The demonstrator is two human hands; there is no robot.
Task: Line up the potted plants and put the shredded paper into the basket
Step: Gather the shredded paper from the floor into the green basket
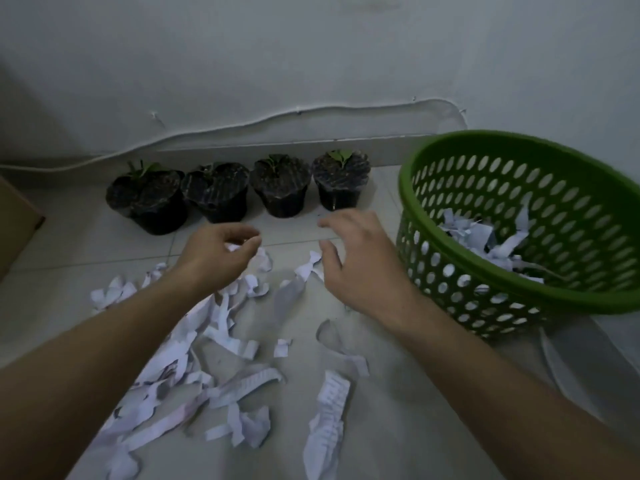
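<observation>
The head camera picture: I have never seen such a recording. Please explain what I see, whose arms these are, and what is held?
A person wears a camera on the head, looking down at their own bare arms. The left hand has its fingers curled around a scrap of white paper. The right hand is open and holds nothing. Shredded paper lies scattered on the tiled floor. Four potted plants stand in a row by the wall. The green basket, at the right, already holds some paper.

Pale tiled floor (pixel 398 393), grout lines visible. Grey-white wall (pixel 311 64) behind. White cable (pixel 242 125) runs wavy along wall base, clipped at several points. Brown cardboard box (pixel 15 223) at left edge, partly out of frame. Lighting dim.
</observation>
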